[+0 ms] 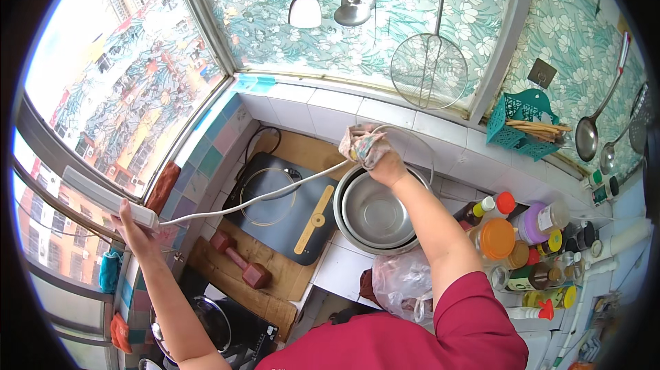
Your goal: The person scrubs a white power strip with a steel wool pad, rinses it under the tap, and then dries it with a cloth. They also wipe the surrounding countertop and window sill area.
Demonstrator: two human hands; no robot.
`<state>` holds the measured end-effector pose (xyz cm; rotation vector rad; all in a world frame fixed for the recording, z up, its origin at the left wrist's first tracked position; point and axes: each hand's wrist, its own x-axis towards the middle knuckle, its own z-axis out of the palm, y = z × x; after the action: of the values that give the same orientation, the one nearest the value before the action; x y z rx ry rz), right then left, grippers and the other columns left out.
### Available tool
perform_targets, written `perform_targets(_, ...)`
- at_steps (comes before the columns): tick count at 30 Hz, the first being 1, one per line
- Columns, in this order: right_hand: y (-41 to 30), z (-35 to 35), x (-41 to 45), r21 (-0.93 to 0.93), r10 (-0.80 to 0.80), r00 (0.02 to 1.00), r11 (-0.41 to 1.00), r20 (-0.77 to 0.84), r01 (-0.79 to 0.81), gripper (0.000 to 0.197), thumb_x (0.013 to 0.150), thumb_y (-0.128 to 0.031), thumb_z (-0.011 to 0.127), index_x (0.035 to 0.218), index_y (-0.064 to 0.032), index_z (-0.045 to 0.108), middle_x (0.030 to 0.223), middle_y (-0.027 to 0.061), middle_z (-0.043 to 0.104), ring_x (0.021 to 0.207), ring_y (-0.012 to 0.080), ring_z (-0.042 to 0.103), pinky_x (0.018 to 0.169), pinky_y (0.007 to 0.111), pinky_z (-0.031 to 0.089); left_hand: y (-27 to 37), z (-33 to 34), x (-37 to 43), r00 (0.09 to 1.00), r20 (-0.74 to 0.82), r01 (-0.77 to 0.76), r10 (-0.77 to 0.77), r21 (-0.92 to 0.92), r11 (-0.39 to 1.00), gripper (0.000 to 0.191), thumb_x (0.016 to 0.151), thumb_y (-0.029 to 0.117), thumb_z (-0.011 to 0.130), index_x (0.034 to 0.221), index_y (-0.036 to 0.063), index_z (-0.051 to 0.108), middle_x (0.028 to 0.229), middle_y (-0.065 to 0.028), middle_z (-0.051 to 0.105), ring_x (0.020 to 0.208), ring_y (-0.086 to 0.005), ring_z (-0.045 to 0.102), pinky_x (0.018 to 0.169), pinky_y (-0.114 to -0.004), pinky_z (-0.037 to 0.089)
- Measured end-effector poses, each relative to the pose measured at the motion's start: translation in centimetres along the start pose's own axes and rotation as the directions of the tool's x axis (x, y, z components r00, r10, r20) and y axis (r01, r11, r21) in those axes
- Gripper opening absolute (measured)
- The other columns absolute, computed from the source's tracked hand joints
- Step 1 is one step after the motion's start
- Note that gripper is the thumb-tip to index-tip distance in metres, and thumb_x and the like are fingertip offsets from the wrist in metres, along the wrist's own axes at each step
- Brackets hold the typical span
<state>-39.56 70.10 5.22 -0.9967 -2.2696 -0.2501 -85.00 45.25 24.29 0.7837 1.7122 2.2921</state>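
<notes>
My left hand (138, 236) grips a white power strip (105, 195), held up beside the window at the left. A white cord (247, 204) runs from its end across to my right side. My right hand (389, 169) clutches a crumpled patterned cloth (367, 146), and the cord passes into the cloth. Whether the cloth wraps fully round the cord is hidden. Just below my right hand sit nested metal bowls (379, 215). Beneath the stretched cord lies a black induction cooktop (278, 233) on a brown board (304, 158).
A red dumbbell (241, 261) lies before the cooktop, and a pot with a glass lid (206, 323) stands lower left. Bottles and jars (497, 238) crowd the right counter near a plastic bag (402, 277). A wire strainer (429, 71) and ladles (355, 11) hang above.
</notes>
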Motion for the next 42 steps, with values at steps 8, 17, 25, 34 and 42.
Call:
perform_targets(8, -0.8, 10.8, -0.7, 0.181, -0.015, 0.964, 0.983, 0.265, -0.035, 0.030, 0.079, -0.019, 0.054, 0.106, -0.0099, 0.063, 0.111, 0.0110, 0.064, 0.102, 0.0275, 0.061, 0.088, 0.038, 0.049, -1.7, 0.9, 0.9, 0.996, 0.041, -0.084, 0.080, 0.135, 0.987, 0.079, 0.081, 0.037, 0.066, 0.141, 0.0029, 0.026, 0.116, -0.0126, 0.042, 0.104, -0.0211, 0.047, 0.082, -0.033, 0.045)
perform_targets(17, -4.2, 13.4, 9.4, 0.294, -0.092, 0.892, 0.955, 0.443, -0.047, 0.030, 0.078, -0.020, 0.055, 0.104, -0.0084, 0.066, 0.111, 0.0142, 0.064, 0.105, 0.0292, 0.059, 0.093, 0.037, 0.046, 0.5, -1.0, 5.3, 0.988, -0.059, -0.128, 0.142, 0.194, 0.973, 0.079, 0.081, 0.036, 0.066, 0.142, 0.0049, 0.027, 0.117, -0.0088, 0.045, 0.105, -0.0191, 0.046, 0.086, -0.033, 0.043)
perform_targets(25, -8.0, 13.8, 12.6, 0.158, 0.045, 0.604, 0.948, 0.796, -0.278, 0.035, 0.079, -0.028, 0.062, 0.107, -0.0068, 0.066, 0.114, 0.0155, 0.063, 0.107, 0.0304, 0.059, 0.091, 0.037, 0.048, -0.8, 0.6, 2.5, 0.980, 0.018, -0.199, 0.200, 0.217, 0.956, 0.071, 0.083, 0.029, 0.063, 0.141, 0.0066, 0.029, 0.115, -0.0100, 0.049, 0.092, -0.0181, 0.052, 0.079, -0.031, 0.047)
perform_targets(34, -5.2, -2.5, 4.2, 0.494, 0.212, 0.972, 0.859, -0.097, -0.138, 0.025, 0.081, -0.003, 0.062, 0.106, -0.0042, 0.063, 0.106, 0.0140, 0.063, 0.095, 0.0324, 0.061, 0.083, 0.037, 0.050, -9.8, 5.5, -1.1, 0.968, 0.244, 0.031, -0.057, 0.111, 0.993, 0.080, 0.081, 0.024, 0.063, 0.146, 0.0021, 0.020, 0.123, -0.0120, 0.043, 0.101, -0.0191, 0.048, 0.090, -0.032, 0.040)
perform_targets(42, 5.0, -10.4, -4.7, -0.256, 0.553, 0.728, 0.696, -0.405, -0.671, 0.047, 0.081, -0.018, 0.066, 0.122, 0.0016, 0.054, 0.127, 0.0188, 0.052, 0.122, 0.0357, 0.044, 0.104, 0.045, 0.031, -11.3, 7.5, -1.8, 0.966, 0.246, 0.064, -0.086, 0.099, 0.993, 0.074, 0.083, 0.030, 0.060, 0.144, 0.0048, 0.026, 0.118, -0.0104, 0.048, 0.094, -0.0176, 0.050, 0.080, -0.032, 0.045)
